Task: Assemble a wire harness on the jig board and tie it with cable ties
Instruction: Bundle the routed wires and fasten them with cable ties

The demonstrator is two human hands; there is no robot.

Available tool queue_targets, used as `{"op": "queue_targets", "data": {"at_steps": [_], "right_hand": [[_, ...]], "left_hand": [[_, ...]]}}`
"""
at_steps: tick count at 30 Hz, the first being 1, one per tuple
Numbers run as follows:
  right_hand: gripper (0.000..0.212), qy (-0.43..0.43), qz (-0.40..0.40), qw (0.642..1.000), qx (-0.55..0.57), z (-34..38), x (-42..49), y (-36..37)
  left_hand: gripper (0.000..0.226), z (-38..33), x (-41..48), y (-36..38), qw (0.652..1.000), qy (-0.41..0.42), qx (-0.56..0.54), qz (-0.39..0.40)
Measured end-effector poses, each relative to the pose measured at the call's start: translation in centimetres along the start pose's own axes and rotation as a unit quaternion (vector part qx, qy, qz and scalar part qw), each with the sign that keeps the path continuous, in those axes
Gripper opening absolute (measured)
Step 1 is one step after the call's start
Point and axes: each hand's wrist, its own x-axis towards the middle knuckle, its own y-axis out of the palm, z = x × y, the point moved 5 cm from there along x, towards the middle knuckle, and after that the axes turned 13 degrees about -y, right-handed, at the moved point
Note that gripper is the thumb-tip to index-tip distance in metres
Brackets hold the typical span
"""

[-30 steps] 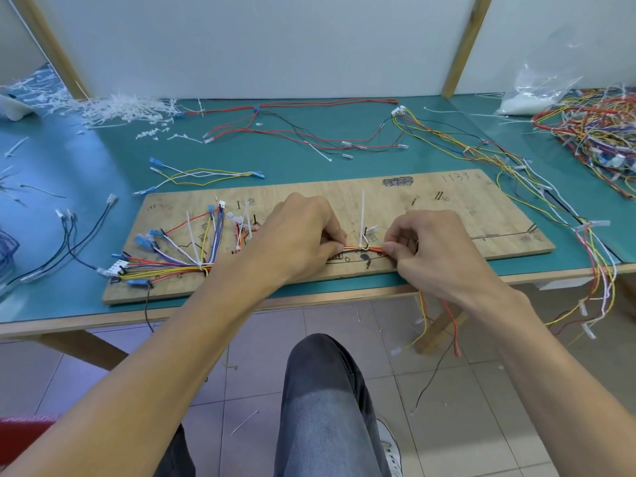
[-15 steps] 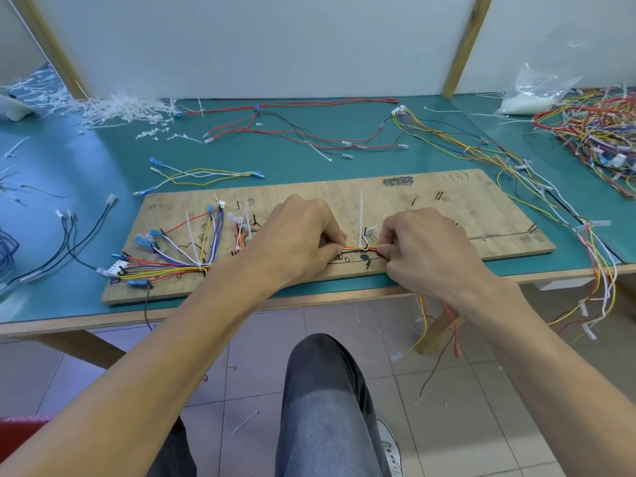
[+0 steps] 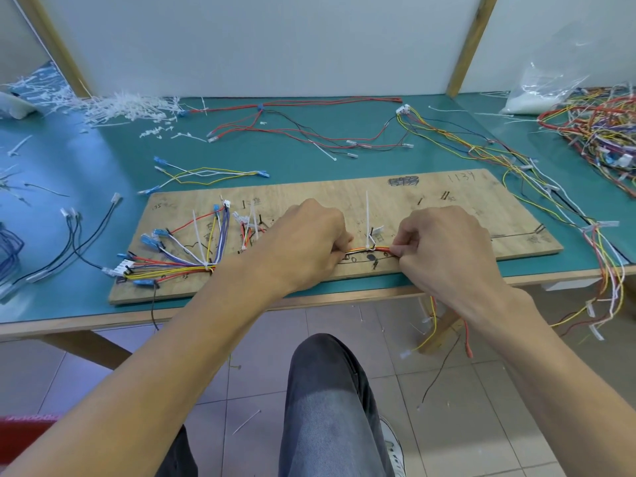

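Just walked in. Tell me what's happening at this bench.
A person is building a wire harness on the wooden jig board. The left hand and right hand each pinch the wire bundle, either side of a white cable tie looped round it, its long tail uncut. Further left, the fanned-out wires carry another tie. The green table holds loose wires.

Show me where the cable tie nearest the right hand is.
Head view, middle of the board near its front edge: the cable tie loops round the wire bundle between the left hand and the right hand, tail pointing up.
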Motion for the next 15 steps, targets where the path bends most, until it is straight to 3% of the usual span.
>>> {"op": "queue_targets", "data": {"at_steps": [5, 8, 12, 15], "right_hand": [[0.019, -0.031, 0.026, 0.998, -0.042, 0.4, 0.5, -0.3], [0.024, -0.093, 0.012, 0.994, 0.049, 1.1, 0.6, 0.0], [0.006, -0.12, -0.047, 0.979, 0.16, 1.0, 0.7, 1.0], [0.004, -0.093, -0.049, 0.972, 0.212, 0.2, 0.6, 2.0]], "left_hand": [[0.027, -0.3, -0.6, 0.1, 1.0, 0.001, 0.011, -0.02], [0.033, -0.2, -0.9, -0.7, 0.999, -0.007, -0.038, -0.014], [0.039, 0.2, -0.1, -1.7, 0.994, -0.04, -0.086, 0.051], [0.022, 0.0, 1.5, -2.9, 0.987, -0.051, -0.137, 0.065]]}}
